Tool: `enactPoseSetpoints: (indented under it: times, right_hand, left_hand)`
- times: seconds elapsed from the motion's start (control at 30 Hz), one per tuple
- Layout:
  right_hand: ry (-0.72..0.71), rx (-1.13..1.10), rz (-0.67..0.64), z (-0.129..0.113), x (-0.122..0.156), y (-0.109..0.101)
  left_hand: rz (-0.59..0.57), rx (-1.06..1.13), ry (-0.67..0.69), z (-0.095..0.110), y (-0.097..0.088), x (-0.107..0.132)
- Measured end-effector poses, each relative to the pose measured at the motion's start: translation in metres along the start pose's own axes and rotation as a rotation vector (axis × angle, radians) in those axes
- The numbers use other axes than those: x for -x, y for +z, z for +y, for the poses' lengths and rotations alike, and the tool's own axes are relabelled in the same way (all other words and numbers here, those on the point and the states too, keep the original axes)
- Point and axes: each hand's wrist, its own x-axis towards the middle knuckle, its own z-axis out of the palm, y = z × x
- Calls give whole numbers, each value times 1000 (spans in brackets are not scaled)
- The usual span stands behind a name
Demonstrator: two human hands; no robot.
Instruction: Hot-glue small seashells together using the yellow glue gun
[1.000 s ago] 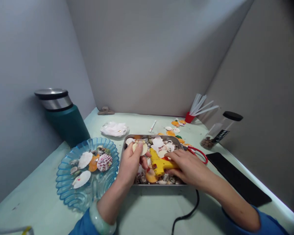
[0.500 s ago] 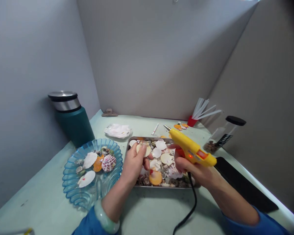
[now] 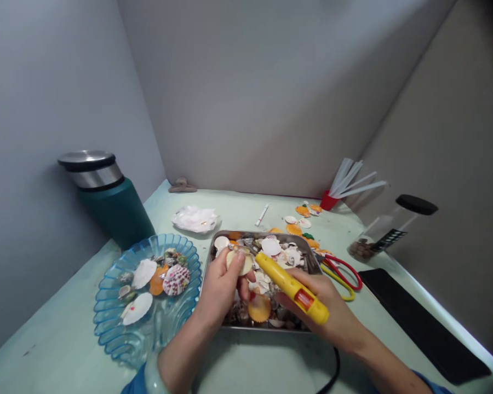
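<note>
My left hand pinches a pale yellow scallop shell between thumb and fingers, above the tray. Wrapped round a yellow hot glue gun is my right hand; the gun's front end points at the shell, and its nozzle is hard to make out against the shells behind. Whether it touches the held shell I cannot tell. Beneath both hands lies a metal tray full of assorted seashells, with an orange shell near its front edge.
On the left stand a blue scalloped plate with shells and a teal bottle. Red-and-yellow scissors, a black slab, a jar and a red cup of glue sticks are at right. A white packet lies behind.
My right hand has brought the glue gun left and down, its front end now by the shell in my left hand. The scissors and several loose shells have come into sight.
</note>
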Motion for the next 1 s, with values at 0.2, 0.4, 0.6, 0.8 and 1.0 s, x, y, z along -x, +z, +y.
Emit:
enactPoseSetpoints:
  times: [0.2,0.4,0.6,0.8,1.0]
  right_hand:
    - [-55,-14,-51,4,0,-2]
    - [-98,56,-10,9,1,1]
    - [-154,77,-26,28,2,5]
    - [-216,120,17,37,5,7]
    - [-141,236,78,19,3,8]
  left_hand:
    - [-8,-12,-34,-1,0,-1]
    - [-46,-17,-111,1,-1,-1]
    - [-13,-58,-180,-2,0,-2]
    - [-42,-44,-211,-5,-1,-3]
    - [-41,-100,-131,-8,-1,-3]
